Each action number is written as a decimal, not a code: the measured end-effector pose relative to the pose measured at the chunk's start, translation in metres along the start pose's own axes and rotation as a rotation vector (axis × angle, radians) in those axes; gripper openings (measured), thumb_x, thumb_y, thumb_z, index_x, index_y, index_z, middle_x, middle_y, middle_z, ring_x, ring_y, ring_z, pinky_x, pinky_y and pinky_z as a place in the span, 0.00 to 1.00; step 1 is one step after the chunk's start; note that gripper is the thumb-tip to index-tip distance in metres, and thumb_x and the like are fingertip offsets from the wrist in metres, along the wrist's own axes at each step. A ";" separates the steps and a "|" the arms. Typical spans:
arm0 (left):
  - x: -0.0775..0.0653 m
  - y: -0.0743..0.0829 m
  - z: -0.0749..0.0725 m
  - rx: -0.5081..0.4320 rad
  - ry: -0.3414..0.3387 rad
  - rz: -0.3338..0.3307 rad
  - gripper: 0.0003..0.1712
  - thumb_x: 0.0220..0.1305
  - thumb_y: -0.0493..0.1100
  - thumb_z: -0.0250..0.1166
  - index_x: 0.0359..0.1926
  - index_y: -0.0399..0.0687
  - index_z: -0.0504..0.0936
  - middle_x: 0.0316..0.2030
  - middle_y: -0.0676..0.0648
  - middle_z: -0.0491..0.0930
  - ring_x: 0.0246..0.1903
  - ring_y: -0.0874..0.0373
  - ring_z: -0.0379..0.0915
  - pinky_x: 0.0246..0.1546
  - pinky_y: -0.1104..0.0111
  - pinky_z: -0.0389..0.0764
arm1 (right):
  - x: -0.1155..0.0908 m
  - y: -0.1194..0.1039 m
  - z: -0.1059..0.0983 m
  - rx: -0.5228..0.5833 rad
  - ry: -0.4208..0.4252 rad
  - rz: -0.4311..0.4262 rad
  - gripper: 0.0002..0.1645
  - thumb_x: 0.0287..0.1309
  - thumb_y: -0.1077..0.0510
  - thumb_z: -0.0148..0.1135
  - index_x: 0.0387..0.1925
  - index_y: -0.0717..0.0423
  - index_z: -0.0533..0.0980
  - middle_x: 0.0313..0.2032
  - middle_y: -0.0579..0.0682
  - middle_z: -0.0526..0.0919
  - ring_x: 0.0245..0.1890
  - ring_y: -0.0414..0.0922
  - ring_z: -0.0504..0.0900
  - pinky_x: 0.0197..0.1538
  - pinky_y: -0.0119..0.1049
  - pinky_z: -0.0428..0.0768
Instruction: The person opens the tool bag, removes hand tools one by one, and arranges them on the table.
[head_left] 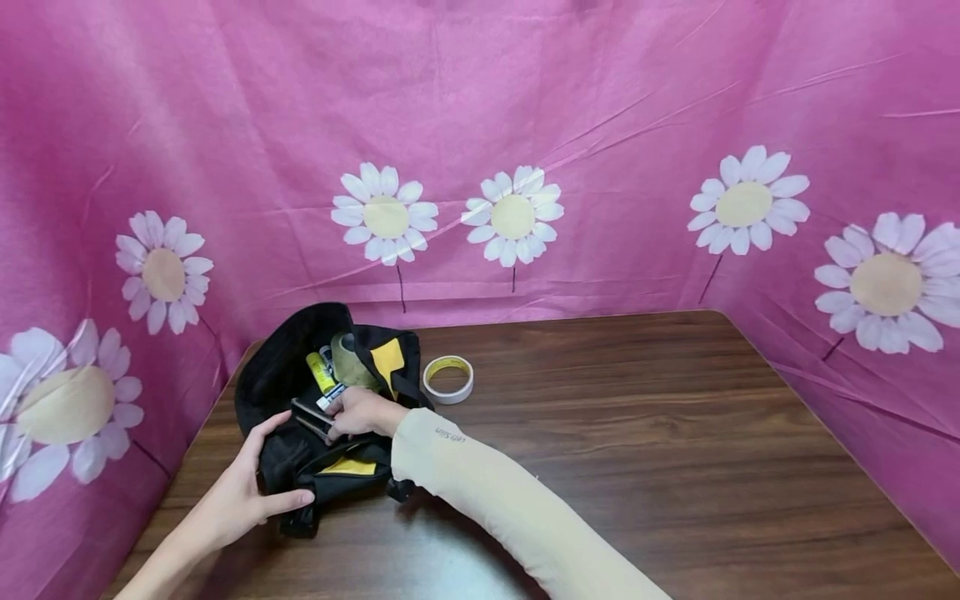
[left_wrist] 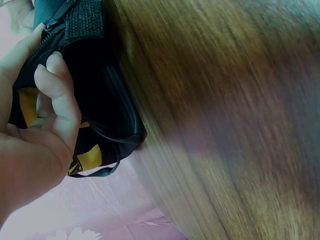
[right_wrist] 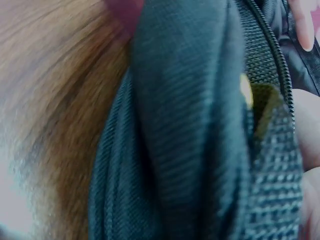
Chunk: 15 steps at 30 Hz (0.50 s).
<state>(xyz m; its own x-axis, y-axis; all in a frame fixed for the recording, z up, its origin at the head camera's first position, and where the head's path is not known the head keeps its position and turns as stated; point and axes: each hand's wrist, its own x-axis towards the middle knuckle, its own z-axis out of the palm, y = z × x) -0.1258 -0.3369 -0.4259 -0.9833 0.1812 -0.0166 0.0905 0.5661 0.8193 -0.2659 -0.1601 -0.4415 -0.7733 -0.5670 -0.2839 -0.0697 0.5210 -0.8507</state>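
Note:
A black bag (head_left: 296, 354) with yellow patches lies open at the left of the table. My left hand (head_left: 243, 483) grips its near left side, fingers at the rim and thumb on the front; the left wrist view shows this hand (left_wrist: 47, 125) against the black fabric and zipper. Reaching into the opening, my right hand (head_left: 360, 414) holds a dark, narrow object with shiny edges (head_left: 311, 419), whose kind I cannot make out. Beside these fingers lie a yellow tube (head_left: 321, 372), a small white-and-dark item (head_left: 331, 397) and a roll of greenish tape (head_left: 351, 364).
A white tape roll (head_left: 448, 392) with a yellow inner ring lies just right of the bag. The brown wooden table (head_left: 637, 433) stretches away to the right. Pink cloth (head_left: 600, 108) with white flowers hangs behind and at both sides.

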 end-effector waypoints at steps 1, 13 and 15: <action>0.000 0.000 0.000 0.001 0.001 0.000 0.63 0.55 0.43 0.80 0.79 0.66 0.45 0.65 0.29 0.53 0.12 0.64 0.57 0.12 0.62 0.73 | 0.000 -0.001 0.000 0.006 -0.002 -0.001 0.24 0.57 0.67 0.72 0.57 0.60 0.81 0.42 0.44 0.84 0.28 0.39 0.80 0.31 0.29 0.79; -0.002 0.003 0.003 -0.012 0.001 -0.007 0.64 0.54 0.42 0.80 0.79 0.65 0.45 0.63 0.28 0.55 0.12 0.65 0.56 0.12 0.63 0.73 | -0.006 -0.009 -0.011 0.306 -0.153 0.068 0.17 0.54 0.71 0.72 0.47 0.69 0.80 0.32 0.51 0.82 0.23 0.41 0.79 0.32 0.32 0.82; -0.003 0.003 0.004 -0.011 0.000 -0.013 0.64 0.54 0.42 0.80 0.79 0.65 0.45 0.63 0.28 0.54 0.12 0.64 0.57 0.12 0.63 0.73 | -0.008 -0.011 -0.013 0.389 -0.187 0.090 0.16 0.54 0.74 0.70 0.46 0.71 0.79 0.31 0.54 0.82 0.24 0.43 0.79 0.31 0.33 0.83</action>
<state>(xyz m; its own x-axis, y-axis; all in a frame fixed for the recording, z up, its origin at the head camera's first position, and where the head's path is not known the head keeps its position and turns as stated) -0.1222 -0.3327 -0.4256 -0.9844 0.1735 -0.0273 0.0757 0.5594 0.8255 -0.2670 -0.1525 -0.4239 -0.6352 -0.6551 -0.4091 0.2626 0.3149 -0.9121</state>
